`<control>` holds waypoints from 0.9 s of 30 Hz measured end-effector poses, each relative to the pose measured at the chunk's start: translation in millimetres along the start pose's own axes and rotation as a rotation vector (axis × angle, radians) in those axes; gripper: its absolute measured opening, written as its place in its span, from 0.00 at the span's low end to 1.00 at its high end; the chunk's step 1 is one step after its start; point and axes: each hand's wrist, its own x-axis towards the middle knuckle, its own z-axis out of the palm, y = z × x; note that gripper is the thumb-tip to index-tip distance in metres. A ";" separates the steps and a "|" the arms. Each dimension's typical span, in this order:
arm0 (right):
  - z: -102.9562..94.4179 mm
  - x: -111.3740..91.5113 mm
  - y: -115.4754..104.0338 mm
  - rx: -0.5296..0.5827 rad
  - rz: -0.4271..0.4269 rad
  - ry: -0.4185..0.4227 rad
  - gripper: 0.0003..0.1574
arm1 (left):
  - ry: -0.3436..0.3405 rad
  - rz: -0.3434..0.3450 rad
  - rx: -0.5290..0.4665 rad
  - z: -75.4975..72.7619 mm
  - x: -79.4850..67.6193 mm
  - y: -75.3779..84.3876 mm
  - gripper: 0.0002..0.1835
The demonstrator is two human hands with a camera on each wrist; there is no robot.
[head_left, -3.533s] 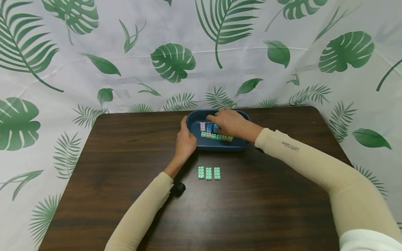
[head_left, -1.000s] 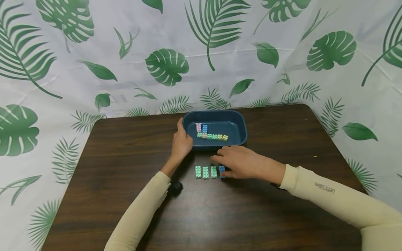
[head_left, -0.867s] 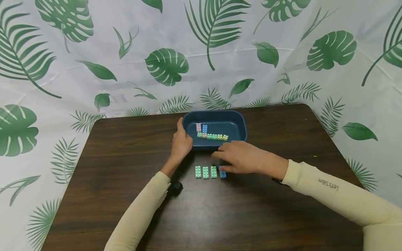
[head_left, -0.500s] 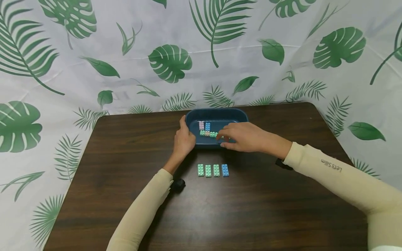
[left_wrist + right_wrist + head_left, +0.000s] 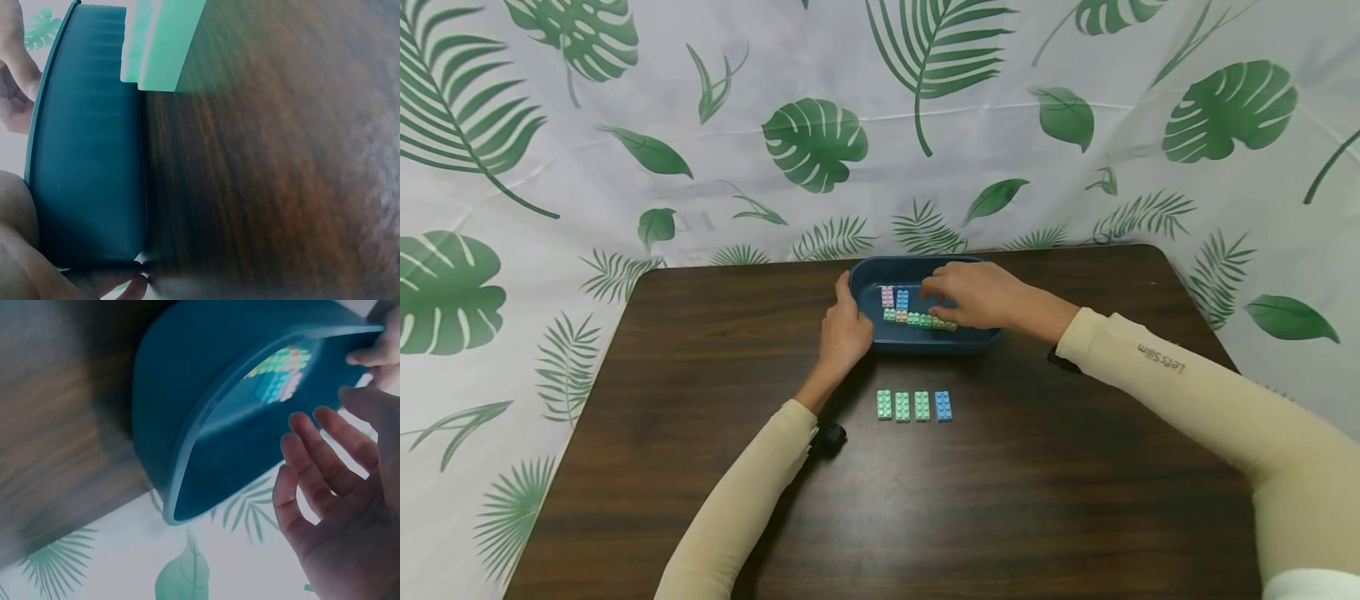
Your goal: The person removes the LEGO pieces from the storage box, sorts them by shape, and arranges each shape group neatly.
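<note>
My left hand (image 5: 844, 333) grips the left end of a dark blue plastic bin (image 5: 917, 346), thumb over the rim and fingers around the outside. Over the bin is my right hand (image 5: 977, 293), its fingers spread and slightly bent with nothing between them in the right wrist view. Inside the bin lie a pink toy brick (image 5: 887, 296), a blue brick (image 5: 902, 299) and a row of small green, peach and yellow bricks, partly behind the right fingers. In front of the bin, three green bricks (image 5: 902, 407) and one blue brick (image 5: 943, 406) stand side by side on the table.
The dark wood table (image 5: 1000, 500) reaches back to a white leaf-print cloth (image 5: 700, 200). Green bricks (image 5: 165, 47) loom large beside the bin wall in the left wrist view. A small black device (image 5: 831, 441) sits under the left wrist.
A blue brick has come out of the bin and joined the green ones on the table. My right hand let go of it and moved back over the bin; the left stays on the bin.
</note>
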 end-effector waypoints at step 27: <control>9.3 69.3 -6.2 -0.043 0.195 -0.202 0.23 | -0.013 -0.045 0.041 -1.6 1.4 3.3 0.39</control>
